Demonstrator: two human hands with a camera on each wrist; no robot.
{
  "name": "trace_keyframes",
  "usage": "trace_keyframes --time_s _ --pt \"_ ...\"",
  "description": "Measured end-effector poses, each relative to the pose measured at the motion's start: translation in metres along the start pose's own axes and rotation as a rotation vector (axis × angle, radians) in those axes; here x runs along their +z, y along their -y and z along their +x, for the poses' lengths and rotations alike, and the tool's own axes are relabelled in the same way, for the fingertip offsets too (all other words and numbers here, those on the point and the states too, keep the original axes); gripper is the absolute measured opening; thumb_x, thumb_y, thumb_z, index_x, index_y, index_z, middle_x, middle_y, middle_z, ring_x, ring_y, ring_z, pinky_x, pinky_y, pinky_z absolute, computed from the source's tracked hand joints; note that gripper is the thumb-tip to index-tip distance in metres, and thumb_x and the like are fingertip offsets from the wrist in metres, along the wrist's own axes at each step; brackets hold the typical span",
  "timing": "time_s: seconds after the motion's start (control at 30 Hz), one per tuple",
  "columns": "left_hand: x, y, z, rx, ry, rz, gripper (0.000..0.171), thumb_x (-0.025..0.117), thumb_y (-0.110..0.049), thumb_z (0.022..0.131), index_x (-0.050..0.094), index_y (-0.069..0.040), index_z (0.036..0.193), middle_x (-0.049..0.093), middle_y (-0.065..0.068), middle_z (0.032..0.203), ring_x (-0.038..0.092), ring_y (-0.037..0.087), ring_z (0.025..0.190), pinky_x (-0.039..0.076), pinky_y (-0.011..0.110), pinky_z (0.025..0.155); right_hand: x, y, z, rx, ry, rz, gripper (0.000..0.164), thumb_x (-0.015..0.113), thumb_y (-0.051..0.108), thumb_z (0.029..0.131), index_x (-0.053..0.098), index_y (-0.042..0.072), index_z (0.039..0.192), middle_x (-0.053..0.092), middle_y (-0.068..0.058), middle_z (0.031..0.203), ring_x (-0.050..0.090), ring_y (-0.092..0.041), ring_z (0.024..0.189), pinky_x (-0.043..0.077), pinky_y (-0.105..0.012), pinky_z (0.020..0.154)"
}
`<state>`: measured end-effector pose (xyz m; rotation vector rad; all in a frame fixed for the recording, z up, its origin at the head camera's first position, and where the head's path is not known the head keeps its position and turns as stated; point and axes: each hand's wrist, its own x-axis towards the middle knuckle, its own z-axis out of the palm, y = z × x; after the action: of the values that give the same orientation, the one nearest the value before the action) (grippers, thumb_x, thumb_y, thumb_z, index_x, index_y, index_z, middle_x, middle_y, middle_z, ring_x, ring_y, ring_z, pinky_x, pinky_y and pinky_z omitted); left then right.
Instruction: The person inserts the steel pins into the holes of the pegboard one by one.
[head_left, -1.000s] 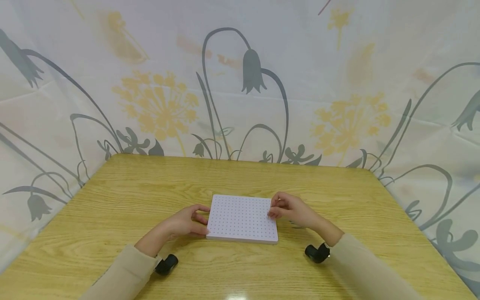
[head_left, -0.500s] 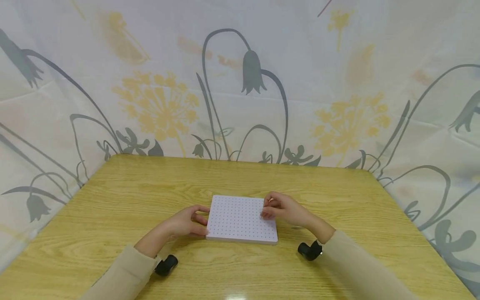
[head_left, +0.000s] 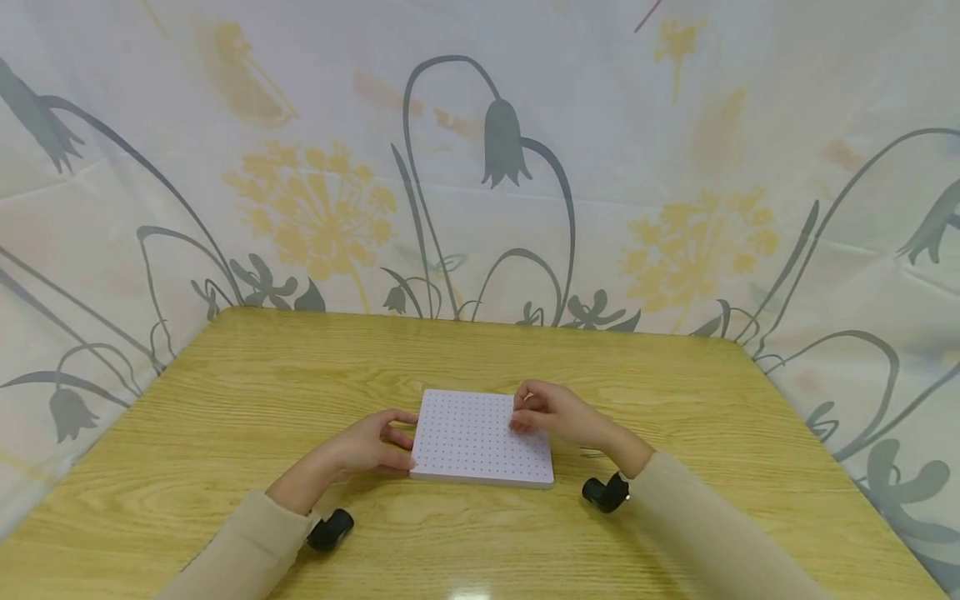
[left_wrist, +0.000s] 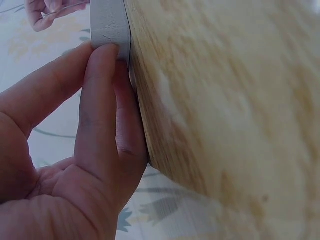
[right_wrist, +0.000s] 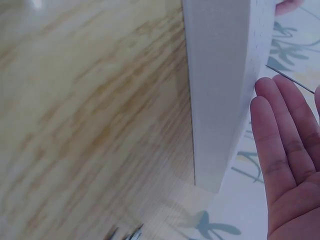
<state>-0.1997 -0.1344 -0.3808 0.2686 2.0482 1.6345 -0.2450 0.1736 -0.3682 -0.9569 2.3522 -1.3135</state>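
Note:
A white rectangular board dotted with a grid of small holes lies flat on the wooden table. At its left edge is my left hand, thumb near the front corner and fingers along the side. The left wrist view shows the left fingertips pressing against the board's pale side wall. My right hand is over the board's right part. It pinches a thin pointed metal needle, whose tip points toward the holed face; its other end is hidden. The other right fingers extend beside the board.
Several thin metal pieces lie on the table right of the board, under the right wrist. Their pointed ends show low in the right wrist view. A flower-patterned cloth rises behind the table's far edge.
My right hand has moved left over the board, from its right edge further inward. The left hand and the board have stayed in almost the same place.

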Motion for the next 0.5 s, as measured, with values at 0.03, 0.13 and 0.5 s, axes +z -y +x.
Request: trace_keyframes --time_s 0.03,0.13,0.5 --pt "0.0 0.0 0.0 -0.001 0.001 0.001 0.065 0.066 0.008 0.081 0.032 0.01 0.136 0.052 0.021 0.104 0.061 0.023 0.085 0.054 0.037 0.076 0.0 0.0 0.001 0.0 -0.001 -0.008 0.007 0.055 0.005 0.093 0.051 -0.001 0.094 0.068 -0.012 0.088 0.064 -0.023 0.081 0.054 -0.033 0.07" --pt "0.001 -0.001 0.0 -0.003 0.003 0.003 0.065 0.066 0.008 0.081 0.032 0.01 0.136 0.052 0.02 0.105 0.06 0.023 0.085 0.054 0.037 0.077 0.001 0.001 0.003 0.0 -0.002 -0.023 0.008 0.056 0.006 0.093 0.052 0.0 0.094 0.067 -0.012 0.088 0.064 -0.023 0.081 0.054 -0.033 0.07" --pt "0.002 -0.004 -0.003 -0.013 -0.009 0.003 0.066 0.067 0.008 0.08 0.033 0.009 0.136 0.051 0.02 0.103 0.059 0.022 0.083 0.054 0.036 0.075 0.0 0.004 0.015 -0.031 0.025 -0.044 0.006 0.054 0.004 0.094 0.051 -0.001 0.094 0.068 -0.014 0.086 0.065 -0.022 0.079 0.054 -0.032 0.068"
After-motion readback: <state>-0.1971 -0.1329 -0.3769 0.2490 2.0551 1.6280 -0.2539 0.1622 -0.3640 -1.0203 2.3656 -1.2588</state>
